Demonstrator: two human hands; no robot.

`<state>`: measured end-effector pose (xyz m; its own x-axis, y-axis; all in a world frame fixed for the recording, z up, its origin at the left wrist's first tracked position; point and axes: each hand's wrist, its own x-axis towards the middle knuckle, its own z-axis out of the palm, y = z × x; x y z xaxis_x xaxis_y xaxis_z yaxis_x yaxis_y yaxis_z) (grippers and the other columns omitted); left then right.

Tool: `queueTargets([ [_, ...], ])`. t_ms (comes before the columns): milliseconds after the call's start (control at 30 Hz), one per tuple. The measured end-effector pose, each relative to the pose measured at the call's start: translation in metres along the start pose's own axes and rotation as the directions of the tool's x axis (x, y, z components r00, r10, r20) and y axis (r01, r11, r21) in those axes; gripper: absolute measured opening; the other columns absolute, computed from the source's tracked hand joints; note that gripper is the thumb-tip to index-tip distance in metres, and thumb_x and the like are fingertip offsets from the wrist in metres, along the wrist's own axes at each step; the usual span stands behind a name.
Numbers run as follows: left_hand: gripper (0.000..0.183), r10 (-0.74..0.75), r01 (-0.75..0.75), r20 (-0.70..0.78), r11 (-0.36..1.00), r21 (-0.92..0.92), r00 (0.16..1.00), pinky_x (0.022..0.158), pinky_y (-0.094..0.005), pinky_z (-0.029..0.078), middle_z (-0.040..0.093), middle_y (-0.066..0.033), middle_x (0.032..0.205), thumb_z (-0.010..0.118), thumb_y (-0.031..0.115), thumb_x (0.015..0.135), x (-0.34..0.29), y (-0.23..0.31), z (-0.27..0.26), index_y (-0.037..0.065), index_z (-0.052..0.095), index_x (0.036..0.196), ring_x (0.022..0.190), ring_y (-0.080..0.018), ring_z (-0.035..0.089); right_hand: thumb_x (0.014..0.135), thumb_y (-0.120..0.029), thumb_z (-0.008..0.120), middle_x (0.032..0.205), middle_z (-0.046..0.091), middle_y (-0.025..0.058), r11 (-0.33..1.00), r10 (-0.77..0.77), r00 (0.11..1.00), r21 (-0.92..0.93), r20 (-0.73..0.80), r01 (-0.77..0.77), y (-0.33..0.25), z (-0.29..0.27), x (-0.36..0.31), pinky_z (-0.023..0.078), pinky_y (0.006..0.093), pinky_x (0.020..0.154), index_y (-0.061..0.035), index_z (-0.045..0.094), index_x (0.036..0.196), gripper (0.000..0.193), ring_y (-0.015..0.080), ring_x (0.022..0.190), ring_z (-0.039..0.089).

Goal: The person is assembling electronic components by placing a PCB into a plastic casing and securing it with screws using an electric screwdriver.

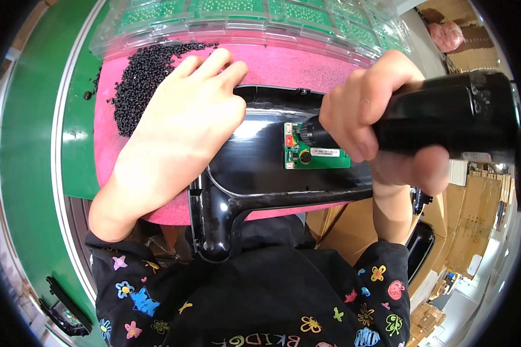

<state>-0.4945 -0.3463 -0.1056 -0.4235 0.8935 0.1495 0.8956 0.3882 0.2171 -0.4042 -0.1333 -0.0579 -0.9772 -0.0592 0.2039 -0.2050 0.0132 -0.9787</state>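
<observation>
Right hand point(369, 107): clamped on black driver point(451, 113). Left hand point(185, 115): grip, we cannot tell. Green board point(321, 162): we should drive squarely.

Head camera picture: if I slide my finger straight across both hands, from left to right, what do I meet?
Green surface → white strip → pink mat → pile of tiny black pieces → left hand → shiny black shell → right hand → black tool.
</observation>
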Motion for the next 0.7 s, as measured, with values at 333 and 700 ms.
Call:
queueTargets([
  [333,0.017,0.183,-0.216,-0.132,0.925,-0.312,0.974,0.095,-0.0435,0.044,0.055,-0.0125,0.109,0.067,0.006,0.067,0.012,-0.003,0.008,0.001,0.056,0.079,0.111,-0.0324,0.052,0.087,-0.055,0.067,0.07,0.056,-0.0046,0.911,-0.295,0.954,0.317,0.057,0.263,0.001,-0.007,-0.014,0.039,0.026,0.06,-0.0095,0.051,0.103,0.051,0.0082,0.054,0.051],
  [700,0.019,0.224,-0.36,-0.293,0.723,-0.589,0.93,0.079,-0.0384,0.052,0.063,-0.009,0.098,0.076,-0.001,0.068,0.029,0.026,0.01,-0.001,0.064,0.083,0.092,-0.0284,0.062,0.08,-0.043,0.076,0.069,0.059,-0.0041,0.797,-0.429,0.893,0.408,-0.137,0.445,-0.034,-0.014,-0.039,0.046,0.0254,0.067,-0.0104,0.052,0.099,0.045,0.0078,0.054,0.056],
])
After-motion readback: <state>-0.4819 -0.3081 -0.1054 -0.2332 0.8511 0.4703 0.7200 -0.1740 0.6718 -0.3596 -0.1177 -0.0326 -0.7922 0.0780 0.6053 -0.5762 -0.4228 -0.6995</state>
